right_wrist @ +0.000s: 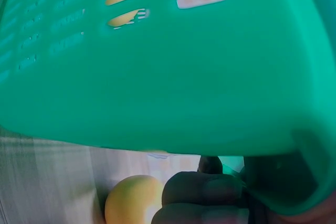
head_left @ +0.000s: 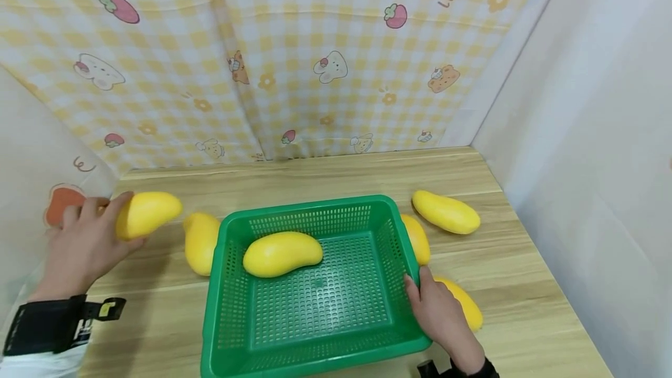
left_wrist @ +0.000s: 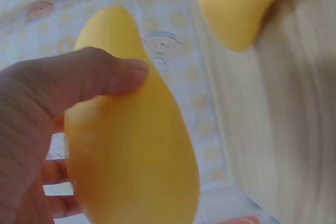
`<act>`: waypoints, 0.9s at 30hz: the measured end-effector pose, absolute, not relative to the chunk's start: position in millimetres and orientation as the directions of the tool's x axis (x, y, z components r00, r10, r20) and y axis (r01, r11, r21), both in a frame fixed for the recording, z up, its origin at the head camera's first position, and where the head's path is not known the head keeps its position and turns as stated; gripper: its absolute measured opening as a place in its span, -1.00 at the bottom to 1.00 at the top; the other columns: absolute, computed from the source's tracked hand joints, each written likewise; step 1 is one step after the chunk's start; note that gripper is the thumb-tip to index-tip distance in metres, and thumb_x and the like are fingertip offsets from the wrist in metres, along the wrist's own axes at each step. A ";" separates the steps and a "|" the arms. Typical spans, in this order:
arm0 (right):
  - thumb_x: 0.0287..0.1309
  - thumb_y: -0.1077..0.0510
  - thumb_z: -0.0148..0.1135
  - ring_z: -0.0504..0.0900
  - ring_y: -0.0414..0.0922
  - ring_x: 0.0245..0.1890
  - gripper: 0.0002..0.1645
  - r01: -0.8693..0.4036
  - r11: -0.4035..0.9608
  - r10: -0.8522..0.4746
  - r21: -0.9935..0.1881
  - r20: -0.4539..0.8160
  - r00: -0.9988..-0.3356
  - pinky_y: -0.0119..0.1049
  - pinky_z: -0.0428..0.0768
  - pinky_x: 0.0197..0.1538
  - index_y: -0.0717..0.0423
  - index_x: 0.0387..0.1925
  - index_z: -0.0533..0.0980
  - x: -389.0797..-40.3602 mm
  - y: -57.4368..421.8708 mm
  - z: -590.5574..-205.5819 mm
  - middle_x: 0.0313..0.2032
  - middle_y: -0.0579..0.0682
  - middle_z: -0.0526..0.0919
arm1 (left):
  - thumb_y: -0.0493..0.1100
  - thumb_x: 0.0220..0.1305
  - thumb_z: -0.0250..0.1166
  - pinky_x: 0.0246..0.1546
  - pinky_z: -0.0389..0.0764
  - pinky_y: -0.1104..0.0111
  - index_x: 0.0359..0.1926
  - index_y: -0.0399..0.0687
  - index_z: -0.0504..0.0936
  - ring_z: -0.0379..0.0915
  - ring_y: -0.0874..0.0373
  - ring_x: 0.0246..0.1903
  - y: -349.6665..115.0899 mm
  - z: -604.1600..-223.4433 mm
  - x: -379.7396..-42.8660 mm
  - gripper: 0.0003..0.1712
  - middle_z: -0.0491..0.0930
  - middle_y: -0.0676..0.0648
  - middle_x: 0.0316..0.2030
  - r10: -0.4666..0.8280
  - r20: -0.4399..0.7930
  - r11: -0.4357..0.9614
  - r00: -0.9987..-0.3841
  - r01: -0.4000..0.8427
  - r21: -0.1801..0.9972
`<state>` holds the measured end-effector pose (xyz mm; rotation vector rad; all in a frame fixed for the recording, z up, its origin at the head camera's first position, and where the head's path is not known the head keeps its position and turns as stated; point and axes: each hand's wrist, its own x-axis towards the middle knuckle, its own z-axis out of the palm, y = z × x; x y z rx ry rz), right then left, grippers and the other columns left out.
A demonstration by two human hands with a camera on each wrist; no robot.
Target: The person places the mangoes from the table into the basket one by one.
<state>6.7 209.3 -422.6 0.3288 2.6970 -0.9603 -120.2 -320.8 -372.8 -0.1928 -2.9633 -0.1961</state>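
My left hand (head_left: 86, 238) grips a yellow mango (head_left: 149, 213) above the left side of the table, its thumb across the fruit in the left wrist view. My right hand (head_left: 441, 311) holds the right rim of a green plastic basket (head_left: 315, 360), with fingers (right_wrist: 202, 190) curled under the edge in the right wrist view. Inside the basket, toward its left, lies one mango (head_left: 282, 254). Another mango (head_left: 201, 244) rests on the table against the basket's left side, nearest the left hand.
To the right of the basket lie three more mangoes: one at the back (head_left: 446, 212), one beside the rim (head_left: 417, 239) and one partly behind the right hand (head_left: 464, 302). A checked cloth (head_left: 315, 109) hangs behind the wooden table (head_left: 525, 284), with a white sheet (head_left: 593, 150) at right.
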 end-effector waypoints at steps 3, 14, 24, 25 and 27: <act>0.44 -0.02 -0.09 0.43 -0.16 -0.67 -0.68 0.295 0.755 0.123 -0.585 -0.316 -0.941 -0.26 0.40 -0.62 0.19 -0.15 0.32 6.5 209.8 -423.3 -0.62 -0.01 0.39 | -0.08 -0.21 0.57 -0.43 0.15 -0.44 0.36 -0.15 0.17 0.03 -0.56 -0.10 -310.1 -366.1 -122.5 0.11 0.15 -0.53 0.00 0.151 0.221 0.975 -0.963 0.183 0.130; 0.44 -0.04 -0.09 0.46 -0.17 -0.65 -0.66 0.313 0.740 0.125 -0.595 -0.336 -0.934 -0.27 0.44 -0.61 0.19 -0.11 0.33 6.1 208.3 -425.5 -0.60 -0.02 0.42 | -0.04 -0.25 0.58 -0.33 0.16 -0.32 0.34 -0.11 0.26 0.07 -0.51 -0.05 -278.7 -347.6 -123.4 0.08 0.24 -0.47 0.02 0.239 0.282 0.945 -0.929 0.290 0.151; 0.44 -0.03 -0.09 0.46 -0.17 -0.64 -0.67 0.309 0.739 0.124 -0.598 -0.329 -0.936 -0.26 0.43 -0.60 0.19 -0.11 0.33 6.1 208.6 -422.6 -0.60 -0.01 0.41 | -0.04 -0.29 0.58 -0.31 0.21 -0.27 0.31 -0.09 0.31 0.16 -0.43 -0.07 -240.5 -336.6 -120.0 0.06 0.31 -0.42 -0.01 0.331 0.365 0.903 -0.870 0.404 0.144; 0.44 -0.03 -0.09 0.45 -0.17 -0.64 -0.67 0.308 0.741 0.124 -0.597 -0.328 -0.936 -0.26 0.42 -0.60 0.19 -0.12 0.33 6.2 208.9 -422.2 -0.61 -0.01 0.41 | -0.04 -0.30 0.58 -0.31 0.21 -0.27 0.32 -0.08 0.31 0.16 -0.43 -0.07 -235.8 -335.9 -120.3 0.07 0.31 -0.41 -0.01 0.346 0.373 0.897 -0.861 0.420 0.137; 0.44 -0.02 -0.09 0.45 -0.16 -0.65 -0.68 0.307 0.741 0.123 -0.597 -0.328 -0.937 -0.26 0.42 -0.60 0.18 -0.14 0.32 6.1 209.6 -421.3 -0.61 -0.01 0.40 | -0.03 -0.31 0.57 -0.30 0.23 -0.26 0.32 -0.08 0.31 0.19 -0.41 -0.06 -226.5 -334.0 -121.6 0.07 0.32 -0.39 -0.02 0.372 0.394 0.883 -0.841 0.451 0.128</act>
